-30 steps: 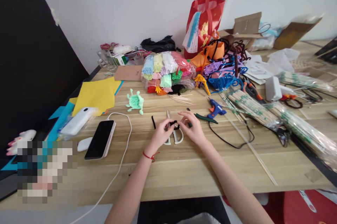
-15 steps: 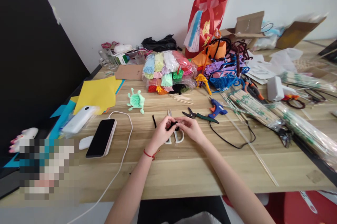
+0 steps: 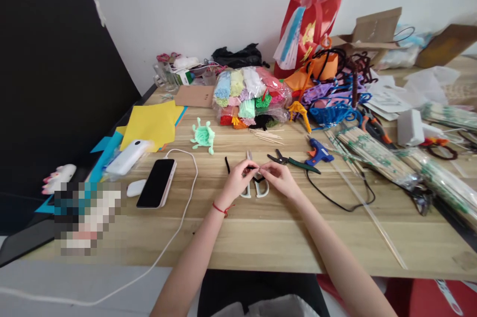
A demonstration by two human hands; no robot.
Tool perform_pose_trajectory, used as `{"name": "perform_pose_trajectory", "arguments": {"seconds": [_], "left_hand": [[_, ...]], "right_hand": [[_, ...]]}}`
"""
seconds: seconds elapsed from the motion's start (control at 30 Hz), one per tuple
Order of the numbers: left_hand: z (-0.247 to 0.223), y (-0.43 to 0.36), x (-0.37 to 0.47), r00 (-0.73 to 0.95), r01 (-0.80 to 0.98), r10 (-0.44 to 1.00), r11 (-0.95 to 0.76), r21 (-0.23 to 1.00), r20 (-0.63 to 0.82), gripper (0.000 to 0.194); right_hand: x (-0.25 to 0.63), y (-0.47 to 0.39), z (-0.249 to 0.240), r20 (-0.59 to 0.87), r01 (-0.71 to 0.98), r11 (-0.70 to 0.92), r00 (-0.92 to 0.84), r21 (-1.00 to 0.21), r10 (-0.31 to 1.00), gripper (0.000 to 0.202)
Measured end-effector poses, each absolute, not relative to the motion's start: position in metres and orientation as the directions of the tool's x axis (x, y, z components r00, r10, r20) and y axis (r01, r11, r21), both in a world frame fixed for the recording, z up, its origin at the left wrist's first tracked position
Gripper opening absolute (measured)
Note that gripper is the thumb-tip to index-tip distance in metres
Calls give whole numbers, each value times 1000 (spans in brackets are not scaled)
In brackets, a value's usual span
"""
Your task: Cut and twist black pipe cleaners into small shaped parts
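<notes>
My left hand (image 3: 240, 178), a red string round its wrist, is closed on a small black fuzzy piece (image 3: 258, 178). My right hand (image 3: 279, 178) meets it fingertip to fingertip, its fingers pinched on the same black piece. Fingers hide much of that piece. Beneath both hands lie scissors with white handles (image 3: 262, 189), blades pointing away. A short black strip (image 3: 227, 164) rests just left of my left hand. Beyond my right hand are green-handled pliers (image 3: 303, 165) and a blue glue gun (image 3: 318, 152).
A mint-green fuzzy piece (image 3: 204, 135), a phone (image 3: 157, 184) with a white cable and yellow sheets (image 3: 149, 123) lie left. Bagged colourful bundles (image 3: 249, 96) and a red bag (image 3: 313, 24) stand behind. Wrapped sticks (image 3: 376, 155) and a clear rod (image 3: 372, 220) are right.
The view has shifted, so the table's things appear farther right. The fingertips have changed position around the black piece, and more of it shows below my right fingers.
</notes>
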State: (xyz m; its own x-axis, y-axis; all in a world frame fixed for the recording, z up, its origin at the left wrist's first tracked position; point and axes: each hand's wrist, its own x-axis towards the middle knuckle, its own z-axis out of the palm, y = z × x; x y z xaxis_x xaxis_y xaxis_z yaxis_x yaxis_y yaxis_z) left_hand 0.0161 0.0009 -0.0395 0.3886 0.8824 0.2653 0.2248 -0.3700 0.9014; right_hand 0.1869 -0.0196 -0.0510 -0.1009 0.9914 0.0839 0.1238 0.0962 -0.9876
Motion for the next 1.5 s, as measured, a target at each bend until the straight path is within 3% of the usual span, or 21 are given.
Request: {"name": "perform_pose_trajectory", "arguments": {"seconds": [0.4, 0.6, 0.87, 1.27, 1.5], "left_hand": [[-47, 5, 16, 321, 154, 923, -273, 950, 214, 21], [-43, 4, 17, 332, 151, 915, -292, 945, 229, 19], [-41, 1, 17, 359, 144, 906, -291, 946, 224, 17], [-40, 0, 18, 344, 229, 892, -382, 895, 292, 18], [-42, -5, 21, 337, 306, 859, -486, 818, 385, 17]], "right_hand": [[187, -18, -47, 89, 81, 90, -8, -993, 996, 29], [187, -18, -48, 71, 49, 76, -93, -996, 993, 28], [188, -16, -53, 78, 55, 83, -77, -995, 994, 27], [177, -17, -51, 8, -137, 19, 82, -990, 997, 32], [165, -23, -52, -136, -336, -74, 165, -939, 977, 36]]}}
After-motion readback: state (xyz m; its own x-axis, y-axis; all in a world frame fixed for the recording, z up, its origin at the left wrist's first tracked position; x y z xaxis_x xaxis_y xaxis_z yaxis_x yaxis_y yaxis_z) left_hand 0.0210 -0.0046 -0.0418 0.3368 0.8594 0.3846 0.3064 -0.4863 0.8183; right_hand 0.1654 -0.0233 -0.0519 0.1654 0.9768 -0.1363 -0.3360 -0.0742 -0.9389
